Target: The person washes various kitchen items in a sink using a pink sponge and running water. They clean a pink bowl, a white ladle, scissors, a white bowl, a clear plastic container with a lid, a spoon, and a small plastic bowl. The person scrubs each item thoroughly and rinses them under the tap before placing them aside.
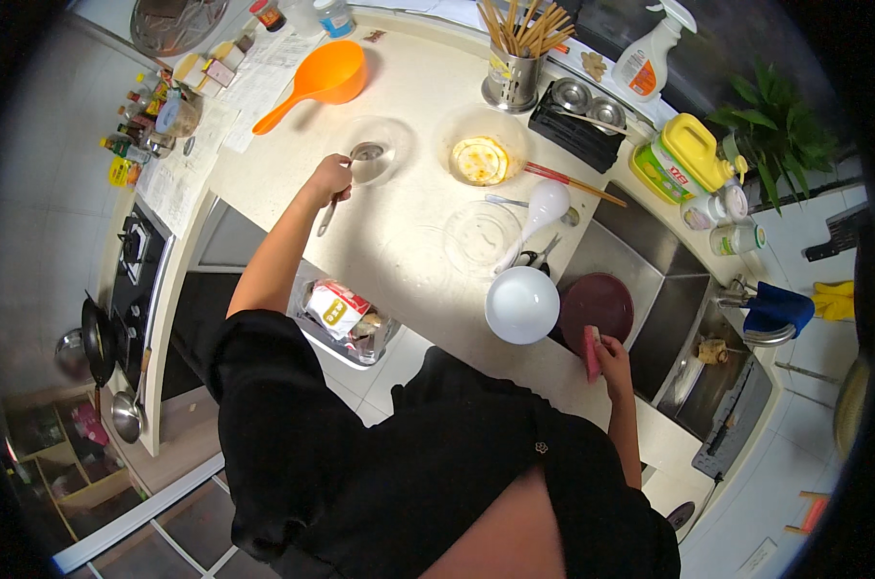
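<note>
My left hand (333,180) is closed round the handle of a metal spoon (367,151). The spoon's bowl end lies in or just above a clear bowl (387,159) on the counter; I cannot tell which. At the front edge of the sink, my right hand (611,361) pinches a pink cloth or sponge (592,353). Beside it, a dark red basin (601,297) sits in the sink. A pale bowl (522,305) stands on the counter just left of that basin. Farther back, a clear bowl (483,157) holds orange-stained residue.
An orange scoop (331,75) lies at the back left. Near the sink are red-handled chopsticks (563,176), a white ladle (547,206), scissors (540,254) and a clear lid or dish (481,239). Behind stand a chopstick holder (513,85) and a yellow jug (683,159).
</note>
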`<state>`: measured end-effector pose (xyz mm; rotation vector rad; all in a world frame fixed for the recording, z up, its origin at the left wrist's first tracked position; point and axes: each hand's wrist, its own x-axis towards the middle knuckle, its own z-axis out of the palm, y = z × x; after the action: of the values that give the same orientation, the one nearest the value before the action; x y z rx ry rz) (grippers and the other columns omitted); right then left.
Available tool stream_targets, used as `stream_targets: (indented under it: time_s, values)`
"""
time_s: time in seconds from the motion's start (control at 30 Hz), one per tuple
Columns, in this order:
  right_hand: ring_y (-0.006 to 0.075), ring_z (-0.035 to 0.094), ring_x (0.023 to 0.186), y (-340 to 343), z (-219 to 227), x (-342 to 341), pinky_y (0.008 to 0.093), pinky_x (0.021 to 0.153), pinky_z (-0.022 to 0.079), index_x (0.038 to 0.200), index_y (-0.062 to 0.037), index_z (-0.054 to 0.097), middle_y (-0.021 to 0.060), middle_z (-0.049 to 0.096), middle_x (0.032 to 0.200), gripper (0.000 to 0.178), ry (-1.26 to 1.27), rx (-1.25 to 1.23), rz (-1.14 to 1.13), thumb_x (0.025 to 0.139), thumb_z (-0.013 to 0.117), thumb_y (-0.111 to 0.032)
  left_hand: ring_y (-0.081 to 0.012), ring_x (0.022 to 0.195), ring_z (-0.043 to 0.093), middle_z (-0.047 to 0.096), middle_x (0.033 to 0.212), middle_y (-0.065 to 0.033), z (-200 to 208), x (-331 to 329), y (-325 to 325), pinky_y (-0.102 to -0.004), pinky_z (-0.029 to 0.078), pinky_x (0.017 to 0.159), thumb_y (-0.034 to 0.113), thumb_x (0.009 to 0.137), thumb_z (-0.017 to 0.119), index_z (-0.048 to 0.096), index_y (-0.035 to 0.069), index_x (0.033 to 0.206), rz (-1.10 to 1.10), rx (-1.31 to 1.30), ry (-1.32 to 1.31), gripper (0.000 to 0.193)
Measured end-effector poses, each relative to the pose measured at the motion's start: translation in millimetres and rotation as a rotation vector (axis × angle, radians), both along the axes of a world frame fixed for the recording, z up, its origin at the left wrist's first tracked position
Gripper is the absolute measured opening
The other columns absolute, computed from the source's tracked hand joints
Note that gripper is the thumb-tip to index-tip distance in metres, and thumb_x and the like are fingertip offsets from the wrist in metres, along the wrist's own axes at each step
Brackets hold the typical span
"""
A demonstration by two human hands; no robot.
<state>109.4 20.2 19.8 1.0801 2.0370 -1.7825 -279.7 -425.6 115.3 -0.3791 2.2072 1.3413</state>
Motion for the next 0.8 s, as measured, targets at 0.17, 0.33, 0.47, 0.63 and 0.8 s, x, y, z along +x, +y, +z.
stream_targets:
  time_s: [0.17, 0.33, 0.47, 0.63, 0.8]
  values:
    - [0.009, 0.053, 0.079, 3, 3, 8, 0.0221, 0.07, 0.043, 0.107, -0.0006, 0.055, 0.0018, 0.058, 0.092, 0.027, 0.013, 0.029, -0.014, 0.086, 0.054, -0.017, -0.0134, 0.051, 0.047, 0.048, 0.073, -0.0124, -9, -19, -7, -0.0255, 0.046, 0.044, -0.011, 0.079, 0.032, 0.037, -0.011, 0.105, 0.328, 0.434, -0.273, 0.027]
    - [0.0087, 0.053, 0.079, 2, 7, 11, 0.0218, 0.068, 0.043, 0.107, -0.0018, 0.055, 0.0017, 0.058, 0.092, 0.027, -0.005, -0.018, -0.069, 0.086, 0.054, -0.017, -0.0163, 0.061, 0.052, 0.048, 0.078, -0.0145, -7, -16, -2, -0.0255, 0.052, 0.053, -0.008, 0.081, 0.034, 0.036, -0.013, 0.097, 0.379, 0.495, -0.373, 0.017]
    - [0.0082, 0.053, 0.078, 4, 6, 8, 0.0212, 0.066, 0.043, 0.107, -0.0024, 0.055, 0.0011, 0.058, 0.091, 0.027, -0.001, 0.023, -0.051, 0.086, 0.053, -0.018, -0.0278, 0.074, 0.061, 0.052, 0.086, -0.0209, -4, -2, -2, -0.0362, 0.057, 0.063, 0.002, 0.083, 0.044, 0.032, -0.011, 0.108, 0.127, 0.363, -0.323, 0.031]
    - [0.0083, 0.052, 0.078, 5, 1, 5, 0.0216, 0.067, 0.043, 0.107, -0.0021, 0.055, 0.0014, 0.058, 0.091, 0.027, 0.021, 0.033, -0.034, 0.086, 0.053, -0.018, -0.0279, 0.07, 0.061, 0.053, 0.088, -0.0199, 15, 22, 12, -0.0395, 0.057, 0.066, 0.01, 0.085, 0.049, 0.021, -0.002, 0.125, 0.136, 0.294, -0.236, 0.051]
    - [0.0112, 0.053, 0.082, 4, 8, 2, 0.0244, 0.073, 0.043, 0.106, -0.0011, 0.056, 0.0036, 0.058, 0.092, 0.027, 0.039, -0.033, -0.088, 0.084, 0.057, -0.017, -0.0202, 0.067, 0.06, 0.055, 0.077, -0.0126, 19, 36, -18, -0.0337, 0.052, 0.057, 0.017, 0.085, 0.053, 0.036, -0.002, 0.116, 0.224, 0.005, 0.239, 0.039]
